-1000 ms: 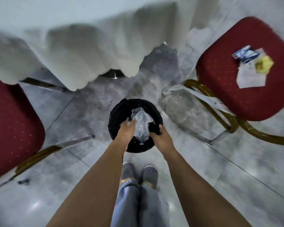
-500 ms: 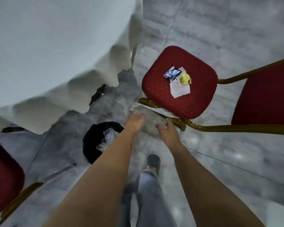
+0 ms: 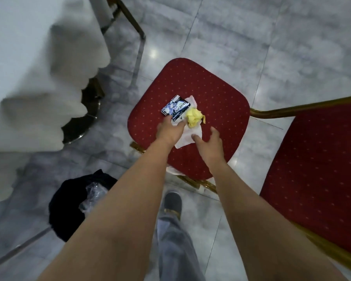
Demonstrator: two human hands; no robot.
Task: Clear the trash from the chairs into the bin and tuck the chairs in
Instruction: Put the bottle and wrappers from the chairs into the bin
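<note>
- Over the red chair seat [image 3: 211, 94], both bare arms reach forward and down.
- left hand [image 3: 169, 131]: fingers spread loosely, fingertips at the near edge of the blue-and-black wrapper [image 3: 175, 107]; contact likely, real grip cannot tell, nothing lifted.
- right hand [image 3: 209, 141]: fingers spread wide, thumb out, hovering over the seat just right of the white napkin [image 3: 187, 136]; holds nothing.
- trash sits mid-seat in one cluster: wrapper on the left, crumpled yellow paper [image 3: 194, 117] just beside it on the right, both lying on the white napkin.
- black bin [image 3: 67, 207] on the floor, lower left, with clear crinkled plastic [image 3: 93, 196] in it; partly hidden by the left forearm.
- second red chair [image 3: 316, 175] at right, gold frame, touching or just beside the first; cannot tell which.
- white tablecloth [image 3: 28, 78] hangs at upper left, blurred.
- grey marble tile floor [image 3: 251, 37]; one grey shoe [image 3: 172, 201] and a grey trouser leg below.
</note>
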